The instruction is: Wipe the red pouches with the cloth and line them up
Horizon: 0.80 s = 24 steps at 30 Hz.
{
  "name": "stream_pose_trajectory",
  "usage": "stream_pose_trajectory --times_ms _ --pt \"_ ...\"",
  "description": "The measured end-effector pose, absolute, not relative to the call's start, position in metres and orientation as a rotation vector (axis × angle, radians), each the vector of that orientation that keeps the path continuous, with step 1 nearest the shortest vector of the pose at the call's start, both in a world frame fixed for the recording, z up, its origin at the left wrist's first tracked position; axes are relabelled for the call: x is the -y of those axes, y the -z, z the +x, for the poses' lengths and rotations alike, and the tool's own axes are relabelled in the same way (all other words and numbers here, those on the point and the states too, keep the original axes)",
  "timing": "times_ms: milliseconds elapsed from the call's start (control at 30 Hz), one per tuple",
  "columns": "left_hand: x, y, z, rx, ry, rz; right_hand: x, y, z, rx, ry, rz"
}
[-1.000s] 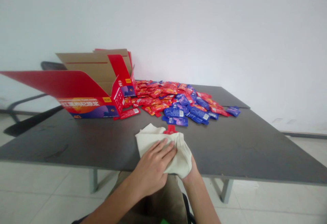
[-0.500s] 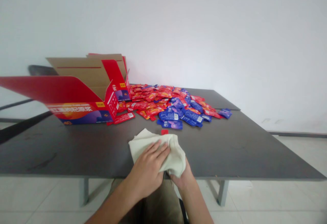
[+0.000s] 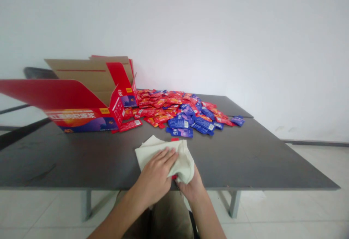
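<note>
A crumpled cream cloth [image 3: 163, 155] lies on the front of the table, bunched around something small. My left hand [image 3: 155, 175] presses flat on top of it with the fingers together. My right hand [image 3: 189, 187] curls under the cloth's folded right side and grips it. A sliver of a red sachet [image 3: 174, 139] peeks out at the cloth's far edge, and more red shows [image 3: 173, 176] between my hands. What the folds hide cannot be made out.
A heap of red and blue sachets [image 3: 177, 113] covers the table's far part. To its left stands an open red cardboard carton [image 3: 84, 119], flaps spread. The dark table [image 3: 245, 155] ends just past my hands, with a white wall behind and a chair back [image 3: 39, 73] far left.
The whole scene has shifted left and slightly down in view as my head moved. The cloth has slid over the red sachet, leaving less of it showing. Both hands stay on the cloth.
</note>
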<state>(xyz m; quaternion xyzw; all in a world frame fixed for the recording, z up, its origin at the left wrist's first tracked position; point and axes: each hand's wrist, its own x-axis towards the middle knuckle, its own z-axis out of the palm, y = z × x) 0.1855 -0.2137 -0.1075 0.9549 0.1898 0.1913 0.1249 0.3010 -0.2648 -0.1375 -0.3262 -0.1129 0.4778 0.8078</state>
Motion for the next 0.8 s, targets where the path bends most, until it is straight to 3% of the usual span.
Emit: stream_pose_trajectory --times_ms 133,200,300,400,433,800 --pt "0.185 0.1 0.185 -0.645 -0.678 2.658 0.278 0.129 0.306 0.204 -1.158 -0.823" --pt "0.18 0.099 0.178 -0.651 -0.784 2.601 0.3 0.124 0.331 0.263 -1.04 -0.965" --pt "0.182 0.107 0.167 -0.646 -0.866 2.557 0.338 0.114 0.398 0.418 -0.641 -1.442" --pt "0.186 0.118 0.166 -0.637 -0.838 2.544 0.361 0.101 0.478 0.796 -0.014 -2.296" --pt "0.187 0.121 0.167 -0.641 -0.832 2.54 0.365 0.098 0.5 0.825 0.057 -2.404" --pt "0.191 0.124 0.169 -0.686 -0.751 2.589 0.359 0.118 0.561 0.866 0.244 -2.882"
